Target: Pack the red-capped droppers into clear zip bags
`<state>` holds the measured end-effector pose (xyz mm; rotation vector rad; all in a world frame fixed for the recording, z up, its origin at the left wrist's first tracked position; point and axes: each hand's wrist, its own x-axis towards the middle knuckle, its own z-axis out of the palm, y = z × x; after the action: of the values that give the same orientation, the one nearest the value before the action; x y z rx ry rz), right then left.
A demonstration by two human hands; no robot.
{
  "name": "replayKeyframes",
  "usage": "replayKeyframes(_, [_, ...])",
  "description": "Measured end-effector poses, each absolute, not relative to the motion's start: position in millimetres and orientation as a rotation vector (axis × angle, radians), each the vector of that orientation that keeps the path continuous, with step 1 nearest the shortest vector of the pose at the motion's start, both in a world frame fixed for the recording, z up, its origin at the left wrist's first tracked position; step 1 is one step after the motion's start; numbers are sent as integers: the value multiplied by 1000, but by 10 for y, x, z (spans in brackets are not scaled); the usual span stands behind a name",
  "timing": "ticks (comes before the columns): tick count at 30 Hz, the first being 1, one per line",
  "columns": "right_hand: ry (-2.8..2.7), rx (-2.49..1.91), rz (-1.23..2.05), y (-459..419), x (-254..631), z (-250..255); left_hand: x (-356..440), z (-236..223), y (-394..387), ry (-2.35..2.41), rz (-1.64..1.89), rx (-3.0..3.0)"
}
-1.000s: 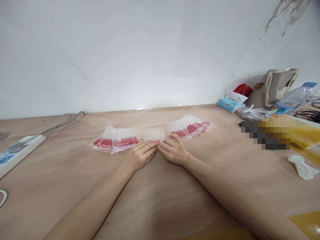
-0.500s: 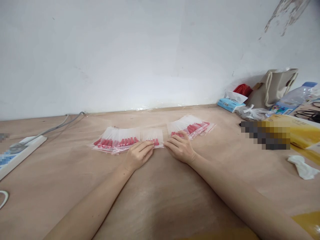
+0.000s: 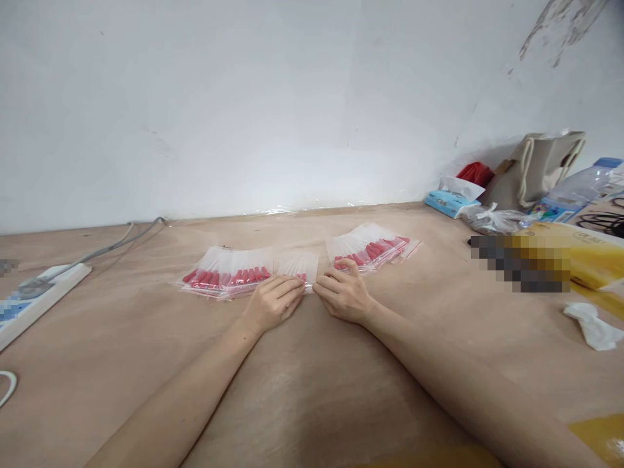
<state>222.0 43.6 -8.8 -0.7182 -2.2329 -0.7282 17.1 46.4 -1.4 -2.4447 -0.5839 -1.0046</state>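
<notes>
A small clear zip bag (image 3: 298,265) with red-tipped pieces inside lies on the brown table (image 3: 312,383) between two fanned piles. My left hand (image 3: 273,303) pinches its near edge from the left, fingers curled. My right hand (image 3: 342,295) pinches the same edge from the right, fingers bent. The left pile of bags (image 3: 227,273) touches the small bag's left side. The right pile of bags (image 3: 370,246) lies just beyond my right hand's fingers.
A white power strip (image 3: 36,299) with a grey cable lies at the left. At the right stand a tissue pack (image 3: 451,198), a canvas bag (image 3: 541,168), a plastic bottle (image 3: 575,188), a yellow box (image 3: 592,255) and a crumpled tissue (image 3: 592,325). The wall runs along the back.
My right hand went from the right pile back to the small bag's near edge. My left hand stayed on the bag, which shifted slightly.
</notes>
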Motion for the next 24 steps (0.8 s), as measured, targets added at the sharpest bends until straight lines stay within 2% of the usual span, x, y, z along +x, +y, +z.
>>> replayKeyframes(9, [-2198, -812, -549, 450, 2321, -68, 123, 21, 479, -633, -917, -2441])
replayKeyframes(13, [-2125, -862, -354, 451, 2377, -49, 42, 17, 500, -686, -911, -2509])
replayKeyframes(19, [-2227, -913, -113, 431, 2549, 4, 41, -13, 496, -789, -1034, -2630])
replayKeyframes(24, [-2203, -1166, -143, 448, 2587, -24, 76, 8, 492, -843, -1233, -2649])
